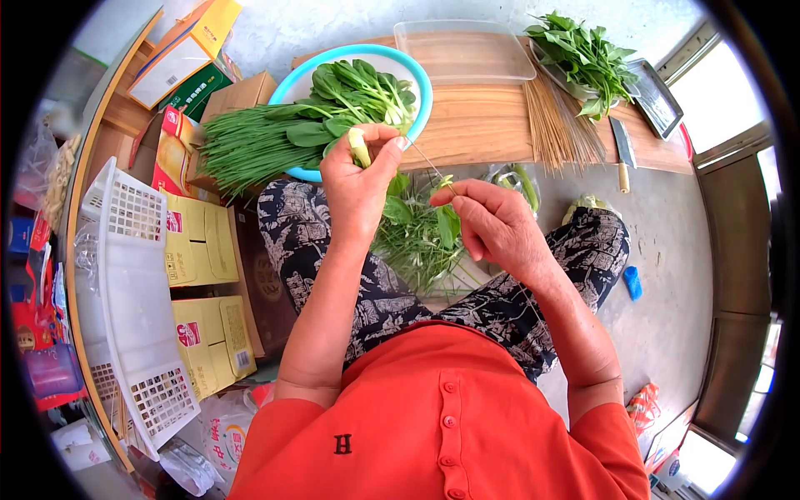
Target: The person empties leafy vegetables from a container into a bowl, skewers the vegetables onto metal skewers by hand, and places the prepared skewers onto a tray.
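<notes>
And the left hand (360,182) has its grip wrapped round a pale stalk (359,147), just by the blue-rimmed basin (425,93); the right hand (502,225) pinches a thin strand (424,157), above loose greens (423,247)!

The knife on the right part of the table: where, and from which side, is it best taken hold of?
Probably by its wooden handle, coming from the near side: the handle points that way and appears to jut past the front edge of the table, leaving room around it, while the blade lies farther in.
</notes>
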The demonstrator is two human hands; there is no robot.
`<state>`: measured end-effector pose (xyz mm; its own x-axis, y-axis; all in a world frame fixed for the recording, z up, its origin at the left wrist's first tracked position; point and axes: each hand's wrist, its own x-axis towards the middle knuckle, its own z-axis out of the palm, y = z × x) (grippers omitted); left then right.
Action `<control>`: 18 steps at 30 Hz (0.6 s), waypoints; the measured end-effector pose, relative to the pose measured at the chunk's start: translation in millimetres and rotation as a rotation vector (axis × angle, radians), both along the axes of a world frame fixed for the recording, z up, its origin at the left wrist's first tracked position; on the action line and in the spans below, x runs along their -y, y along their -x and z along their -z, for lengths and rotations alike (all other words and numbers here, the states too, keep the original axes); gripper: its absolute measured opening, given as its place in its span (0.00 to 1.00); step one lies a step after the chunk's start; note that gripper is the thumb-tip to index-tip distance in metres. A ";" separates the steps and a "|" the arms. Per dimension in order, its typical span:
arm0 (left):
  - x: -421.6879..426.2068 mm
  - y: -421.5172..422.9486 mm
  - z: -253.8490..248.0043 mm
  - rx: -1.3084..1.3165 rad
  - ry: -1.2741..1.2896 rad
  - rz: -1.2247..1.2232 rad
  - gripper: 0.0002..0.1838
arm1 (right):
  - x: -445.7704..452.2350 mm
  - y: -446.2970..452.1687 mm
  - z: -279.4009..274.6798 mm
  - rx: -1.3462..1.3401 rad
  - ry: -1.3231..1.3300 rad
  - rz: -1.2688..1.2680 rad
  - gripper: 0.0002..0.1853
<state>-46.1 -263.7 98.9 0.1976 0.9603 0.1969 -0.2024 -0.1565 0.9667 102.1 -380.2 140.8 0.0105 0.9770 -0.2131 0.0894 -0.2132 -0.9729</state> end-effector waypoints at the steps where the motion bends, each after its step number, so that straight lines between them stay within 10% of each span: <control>1: -0.1 0.0 0.3 -0.019 -0.019 -0.012 0.04 | -0.3 0.0 0.2 -0.004 -0.002 0.002 0.14; 18: 7.3 -1.2 1.5 -0.112 -0.220 -0.106 0.05 | -5.0 9.4 -6.5 -0.008 -0.031 0.020 0.14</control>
<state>-44.9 -271.0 97.4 0.1304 0.9133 0.3859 -0.0676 -0.3801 0.9225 92.6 -375.2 147.3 0.0288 0.9827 -0.1830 0.0775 -0.1847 -0.9797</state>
